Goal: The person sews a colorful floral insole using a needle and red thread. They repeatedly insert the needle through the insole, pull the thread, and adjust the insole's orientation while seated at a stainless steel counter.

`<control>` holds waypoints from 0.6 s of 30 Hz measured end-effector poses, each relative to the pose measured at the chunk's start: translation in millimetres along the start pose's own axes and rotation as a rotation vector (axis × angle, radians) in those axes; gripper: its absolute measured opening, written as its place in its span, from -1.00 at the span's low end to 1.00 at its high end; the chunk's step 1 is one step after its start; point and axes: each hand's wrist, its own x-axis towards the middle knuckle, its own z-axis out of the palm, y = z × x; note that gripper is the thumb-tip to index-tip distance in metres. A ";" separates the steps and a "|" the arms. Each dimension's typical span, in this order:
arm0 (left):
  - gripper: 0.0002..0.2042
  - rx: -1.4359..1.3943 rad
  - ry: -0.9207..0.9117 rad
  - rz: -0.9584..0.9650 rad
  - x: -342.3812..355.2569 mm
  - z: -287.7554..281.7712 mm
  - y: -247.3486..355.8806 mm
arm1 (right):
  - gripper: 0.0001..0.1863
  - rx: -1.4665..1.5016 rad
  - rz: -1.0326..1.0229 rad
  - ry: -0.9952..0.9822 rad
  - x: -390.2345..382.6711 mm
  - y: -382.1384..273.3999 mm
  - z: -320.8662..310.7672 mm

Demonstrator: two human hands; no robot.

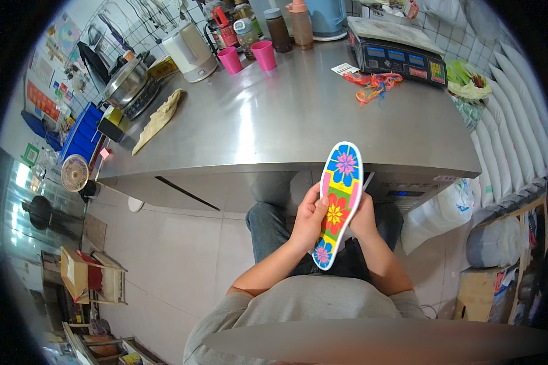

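A colourful shoe insole [346, 202] with a white rim and blue, red, green and yellow flower patterns is held upright over my lap, in front of the steel counter's near edge. My left hand [311, 214] grips its left side, with the thumb lying on the patterned face. On the opposite side my right hand [364, 217] holds the edge, its fingers mostly hidden behind the insole. Farther off on the counter lies a tangle of red, orange and blue thread [374, 84], beside a small white printed card [345, 69].
The steel counter [225, 121] bears a digital scale [399, 58], two pink cups [263, 55], bottles, a white kettle [189, 52] and a beige cloth [158, 121]. A steel pot [126, 82] stands far left. White sacks [511, 121] are stacked at the right; a wooden chair [94, 277] stands lower left.
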 end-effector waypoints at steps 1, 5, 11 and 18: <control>-0.58 0.080 -0.011 0.026 -1.0 1.7 -0.7 | -0.81 0.140 0.040 0.006 0.8 6.1 -1.5; -0.51 0.223 -0.058 0.086 -4.8 4.2 -0.5 | -0.80 0.274 0.169 -0.007 -3.3 20.3 -9.9; -0.60 0.275 -0.067 0.091 -2.8 0.3 0.9 | -0.82 0.211 0.151 -0.050 -1.0 15.3 -18.1; -0.77 0.396 -0.073 0.081 -5.6 -7.4 -2.0 | -0.81 -0.798 -0.775 0.102 -6.2 -22.6 -18.0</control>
